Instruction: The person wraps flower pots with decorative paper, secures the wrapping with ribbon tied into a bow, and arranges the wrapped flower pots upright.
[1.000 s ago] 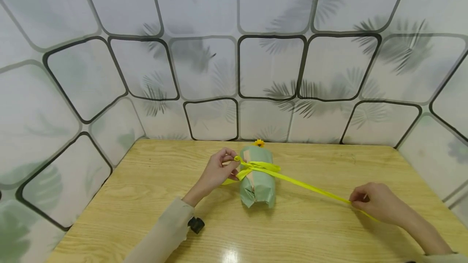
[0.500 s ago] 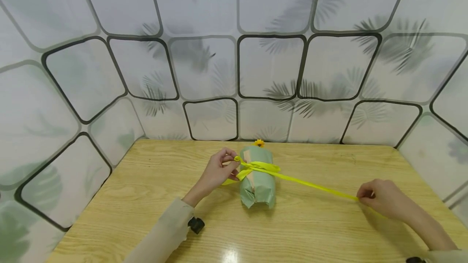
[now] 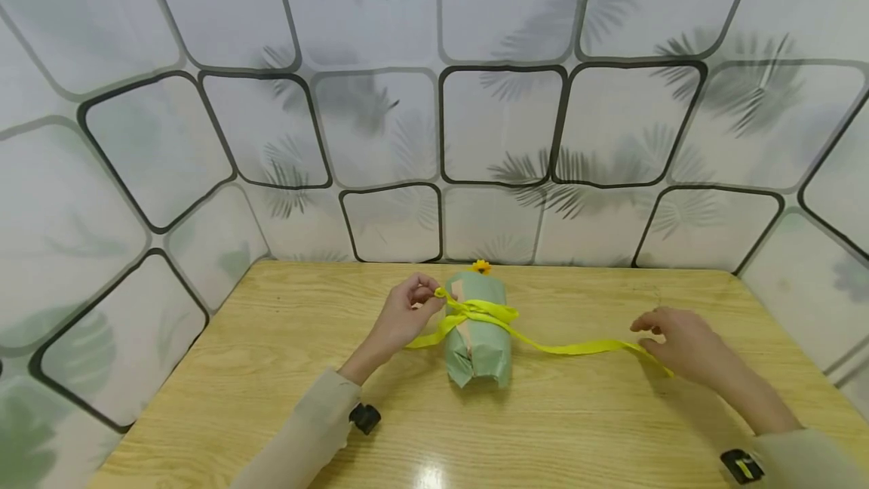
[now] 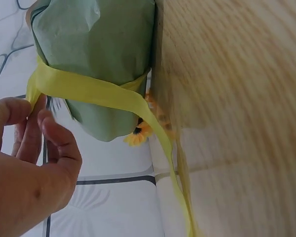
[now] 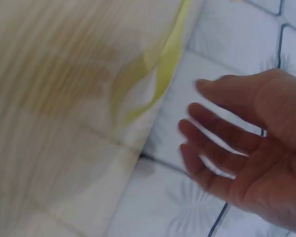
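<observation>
A bundle wrapped in green paper (image 3: 490,353) lies on the table, with a yellow ribbon (image 3: 573,349) tied round its middle in a bow. One orange-yellow flower (image 3: 481,266) pokes out of its far end. At the bundle's left side my left hand (image 3: 412,312) pinches a loop of the ribbon between thumb and fingertips, as the left wrist view also shows. My right hand (image 3: 689,345) is over the right of the table, fingers parted. In the right wrist view the ribbon tail (image 5: 163,74) hangs apart from those fingers, with nothing between them.
The wooden table (image 3: 285,429) runs back to a wall covering (image 3: 502,127) with rounded squares and leaf prints. A ribbon tail (image 4: 163,140) trails down to the tabletop on the left. Dark wrist devices (image 3: 365,419) sit at both sleeves.
The right hand has let go of the ribbon tail and shifted slightly left and away from me. The tail, taut before, now sags onto the table. My left hand stays in place.
</observation>
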Demonstrator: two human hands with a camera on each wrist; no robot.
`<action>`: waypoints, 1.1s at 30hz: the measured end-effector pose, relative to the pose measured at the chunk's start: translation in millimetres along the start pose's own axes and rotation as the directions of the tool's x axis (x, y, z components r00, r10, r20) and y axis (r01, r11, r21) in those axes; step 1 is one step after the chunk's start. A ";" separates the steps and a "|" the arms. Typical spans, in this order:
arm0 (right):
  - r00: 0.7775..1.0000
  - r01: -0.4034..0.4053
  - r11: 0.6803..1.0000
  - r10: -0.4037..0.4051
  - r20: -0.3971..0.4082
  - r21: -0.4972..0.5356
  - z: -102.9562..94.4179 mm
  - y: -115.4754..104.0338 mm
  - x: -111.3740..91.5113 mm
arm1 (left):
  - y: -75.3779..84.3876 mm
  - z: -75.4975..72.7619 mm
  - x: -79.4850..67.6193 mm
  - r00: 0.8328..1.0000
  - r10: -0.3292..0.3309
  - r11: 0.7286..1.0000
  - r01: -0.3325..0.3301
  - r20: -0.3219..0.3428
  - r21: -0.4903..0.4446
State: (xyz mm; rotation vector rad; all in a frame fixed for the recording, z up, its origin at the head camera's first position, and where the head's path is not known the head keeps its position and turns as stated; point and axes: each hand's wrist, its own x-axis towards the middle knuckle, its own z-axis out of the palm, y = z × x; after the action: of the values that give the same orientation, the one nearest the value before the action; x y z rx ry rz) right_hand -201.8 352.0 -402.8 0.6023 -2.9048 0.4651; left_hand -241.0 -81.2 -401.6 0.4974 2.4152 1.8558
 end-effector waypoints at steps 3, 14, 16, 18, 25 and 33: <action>0.983 0.105 0.992 -0.092 -0.157 0.074 4.7 -29.5 15.0 | 2.2 0.2 0.0 1.000 -0.011 0.999 0.011 0.008 -0.031; 0.904 0.403 0.867 -0.326 -0.277 0.293 22.6 -135.3 67.8 | 8.7 2.4 -2.5 0.995 -0.044 0.981 0.060 0.092 -0.187; 0.911 0.397 0.867 -0.332 -0.245 0.302 25.8 -144.8 73.1 | 8.8 2.3 -2.8 0.995 -0.038 0.984 0.054 0.093 -0.168; 0.914 0.394 0.870 -0.337 -0.226 0.298 28.6 -150.9 76.7 | 8.9 2.0 -3.0 0.995 -0.036 0.987 0.050 0.094 -0.154; 0.917 0.383 0.884 -0.328 -0.229 0.268 35.4 -156.5 81.0 | 8.1 1.8 -2.2 0.994 -0.044 0.989 0.057 0.098 -0.136; 0.923 0.372 0.882 -0.318 -0.217 0.288 36.8 -157.3 76.0 | 4.7 2.0 -3.9 0.993 -0.063 0.988 0.076 0.099 -0.133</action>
State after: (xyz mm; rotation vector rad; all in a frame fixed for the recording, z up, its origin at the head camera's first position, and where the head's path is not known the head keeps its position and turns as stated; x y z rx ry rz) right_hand -209.5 175.1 -380.1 1.0519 -2.5009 0.9007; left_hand -235.8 -79.5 -398.3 0.4723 2.1986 1.9062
